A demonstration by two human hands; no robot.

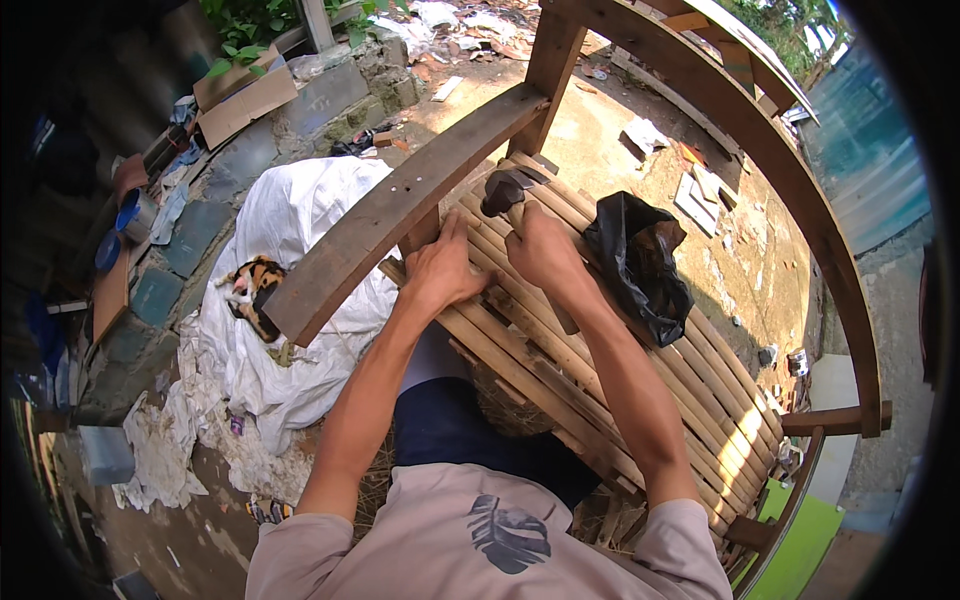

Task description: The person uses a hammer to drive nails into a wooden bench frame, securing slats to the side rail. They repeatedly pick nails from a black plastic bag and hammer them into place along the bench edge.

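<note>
My right hand [543,250] is closed around the wooden handle of a hammer [503,191], its dark metal head over the far end of the slats. Close to its left, my left hand [447,268] rests on the slat ends beside a short wooden post, thumb spread from the outstretched fingers. Whether anything small sits under those fingertips is hidden. Both hands are on a bench [700,410] of narrow round-edged slats in a dark wooden frame. A curved armrest [400,205] passes above and left of my left hand. An opened black plastic bag [640,268] lies on the slats beside my right forearm.
A calico cat [256,290] lies on a large white sack [310,225] left of the bench. The long curved frame rail [790,170] arches along the right. Cardboard [245,100] and a low block wall [205,235] stand left; rubble and wood scraps [697,200] litter the ground beyond.
</note>
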